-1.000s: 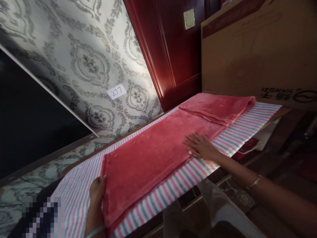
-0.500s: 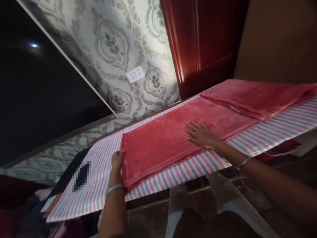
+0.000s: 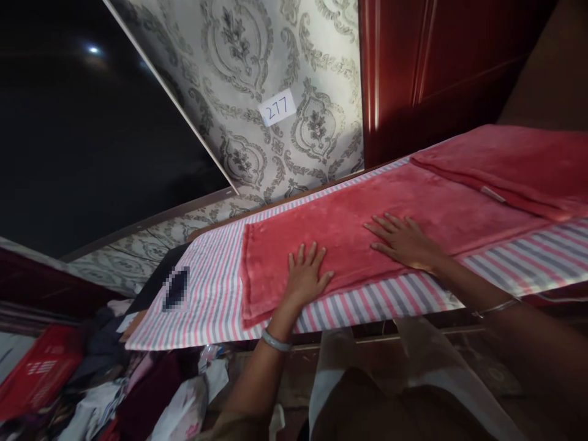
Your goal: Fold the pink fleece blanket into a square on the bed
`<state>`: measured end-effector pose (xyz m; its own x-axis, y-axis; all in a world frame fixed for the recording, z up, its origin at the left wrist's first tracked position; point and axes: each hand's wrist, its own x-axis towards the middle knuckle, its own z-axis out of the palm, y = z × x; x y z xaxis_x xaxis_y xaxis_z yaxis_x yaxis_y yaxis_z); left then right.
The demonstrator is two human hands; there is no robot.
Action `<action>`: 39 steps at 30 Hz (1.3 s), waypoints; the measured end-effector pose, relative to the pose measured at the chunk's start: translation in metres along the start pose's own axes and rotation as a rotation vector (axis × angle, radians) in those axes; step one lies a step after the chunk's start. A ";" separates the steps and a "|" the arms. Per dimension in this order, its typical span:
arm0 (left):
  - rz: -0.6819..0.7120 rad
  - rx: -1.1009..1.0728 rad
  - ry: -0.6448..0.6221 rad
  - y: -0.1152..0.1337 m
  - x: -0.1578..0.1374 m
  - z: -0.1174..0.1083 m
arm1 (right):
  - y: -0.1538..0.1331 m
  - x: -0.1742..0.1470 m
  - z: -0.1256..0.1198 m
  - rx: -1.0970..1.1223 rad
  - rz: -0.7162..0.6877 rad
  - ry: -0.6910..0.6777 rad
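Note:
A red plush blanket [image 3: 349, 214] lies along a striped cloth [image 3: 202, 288] of pink, grey and white that covers a long table. The blanket's right part is folded back over itself, and a small pale tag [image 3: 493, 195] shows at the fold's edge. My left hand [image 3: 305, 275] rests palm down on the blanket near its left end, fingers spread. Further right, my right hand [image 3: 407, 242] also lies flat on the blanket with its fingers apart. Neither hand holds anything.
A dark screen [image 3: 101, 135] stands behind the table at left. Patterned wallpaper carries a paper marked 277 [image 3: 277, 107], beside a red-brown door [image 3: 413, 73]. Clothes and bags [image 3: 184, 404] are piled on the floor at lower left, near a red box [image 3: 41, 367]. A blurred dark patch [image 3: 176, 289] sits on the cloth.
My left hand has left the blanket's left edge and moved right onto its top, fingers now spread. The right hand stays flat on the blanket. The view has shifted, showing more floor at left.

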<state>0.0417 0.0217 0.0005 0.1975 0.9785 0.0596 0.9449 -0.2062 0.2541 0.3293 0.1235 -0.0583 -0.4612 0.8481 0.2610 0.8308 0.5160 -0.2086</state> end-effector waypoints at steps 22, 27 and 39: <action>-0.112 0.133 -0.036 -0.013 -0.027 -0.007 | -0.075 0.017 0.021 -0.004 -0.082 -0.031; -0.384 0.176 -0.001 -0.045 -0.051 -0.015 | -0.073 0.017 0.023 0.018 -0.081 -0.034; -0.594 0.266 -0.011 -0.079 -0.067 -0.025 | -0.072 0.017 0.026 0.058 -0.077 -0.051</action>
<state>-0.0527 -0.0279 0.0004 -0.3775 0.9256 -0.0280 0.9260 0.3774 -0.0072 0.2536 0.1040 -0.0636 -0.5393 0.8099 0.2307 0.7735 0.5847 -0.2445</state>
